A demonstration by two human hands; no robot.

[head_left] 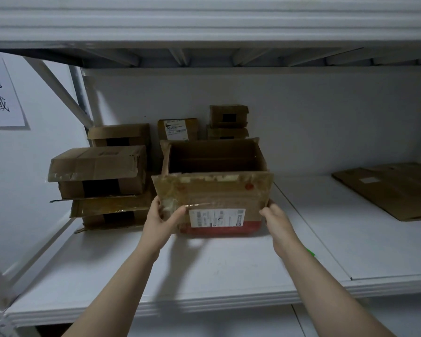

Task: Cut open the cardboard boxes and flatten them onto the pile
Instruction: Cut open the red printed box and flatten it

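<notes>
Head view: the left hand [161,218] and right hand [276,218] clasp the sides of an open-topped cardboard box [214,190] on the white shelf [204,271]; a few flattened sheets [396,190] lie far right; six boxes [100,171] wait behind, so most work remains.

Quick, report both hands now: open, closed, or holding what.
Left hand: closed on the left side of the open brown cardboard box with the white label.
Right hand: closed on the same box's right side.
</notes>
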